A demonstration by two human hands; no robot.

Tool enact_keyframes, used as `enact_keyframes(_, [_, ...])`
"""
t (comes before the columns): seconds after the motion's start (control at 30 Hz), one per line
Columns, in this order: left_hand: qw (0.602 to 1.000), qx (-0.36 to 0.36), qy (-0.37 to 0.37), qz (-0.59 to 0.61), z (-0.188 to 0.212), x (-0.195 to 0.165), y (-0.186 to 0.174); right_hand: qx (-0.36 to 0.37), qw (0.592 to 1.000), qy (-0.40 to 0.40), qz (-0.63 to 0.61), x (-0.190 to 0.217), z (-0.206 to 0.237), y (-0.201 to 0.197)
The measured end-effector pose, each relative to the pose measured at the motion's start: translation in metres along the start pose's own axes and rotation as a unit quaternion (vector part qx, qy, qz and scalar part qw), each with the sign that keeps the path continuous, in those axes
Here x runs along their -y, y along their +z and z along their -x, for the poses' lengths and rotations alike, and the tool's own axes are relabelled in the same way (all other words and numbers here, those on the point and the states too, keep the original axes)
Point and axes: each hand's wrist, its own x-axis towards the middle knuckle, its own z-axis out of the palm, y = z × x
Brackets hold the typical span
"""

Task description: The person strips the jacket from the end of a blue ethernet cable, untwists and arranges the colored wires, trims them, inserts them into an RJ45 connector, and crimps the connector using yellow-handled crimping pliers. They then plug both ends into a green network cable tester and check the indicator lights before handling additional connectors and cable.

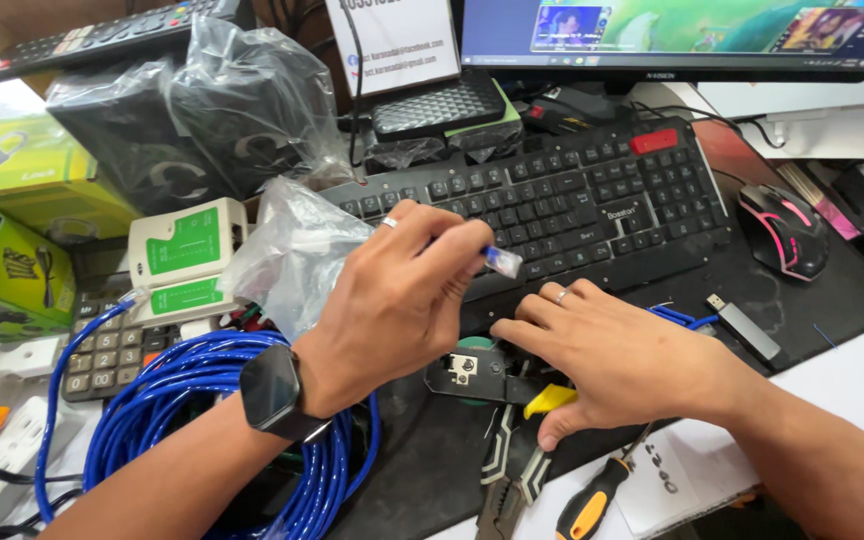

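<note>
My left hand [397,300], with a ring and a black watch on the wrist, pinches a clear cable plug [502,261] between thumb and fingertips, above the front edge of a black keyboard [572,200]. My right hand [607,355] lies flat on the black mat, fingers spread, over a black crimping tool [467,372] with a yellow lever [550,399]. A thin blue cable [677,318] shows just behind the right hand. A large blue cable coil [202,400] lies under my left forearm.
A white and green cable tester [187,240] and crumpled plastic bag [297,250] sit left of the keyboard. Pliers [512,480] and an orange-handled screwdriver [592,500] lie near the front edge. A mouse [784,228], USB stick [744,327], calculator [102,350], green boxes [12,220] and monitor [672,35] surround.
</note>
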Motion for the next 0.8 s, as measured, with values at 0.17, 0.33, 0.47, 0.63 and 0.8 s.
enact_keyframes(0.17, [1.000,0.004,0.027,0.013,0.003,0.001,-0.005,-0.007,1.000,0.008,-0.026,0.000,-0.005,0.004])
enact_keyframes(0.33, [1.000,-0.004,0.024,0.010,0.007,0.006,-0.007,-0.094,0.994,-0.048,-0.024,-0.007,-0.009,0.011])
enact_keyframes(0.47, [0.999,-0.035,-0.006,0.006,0.007,0.016,-0.007,-0.216,0.966,-0.135,-0.042,-0.017,-0.008,0.013])
enact_keyframes(0.63, [0.998,-0.023,-0.050,0.037,0.009,0.021,-0.008,-0.411,0.888,-0.191,-0.075,-0.023,-0.005,0.018])
enact_keyframes(0.8, [0.998,-0.016,-0.045,0.049,0.011,0.019,-0.011,-0.507,0.848,-0.153,0.018,-0.029,-0.003,0.019])
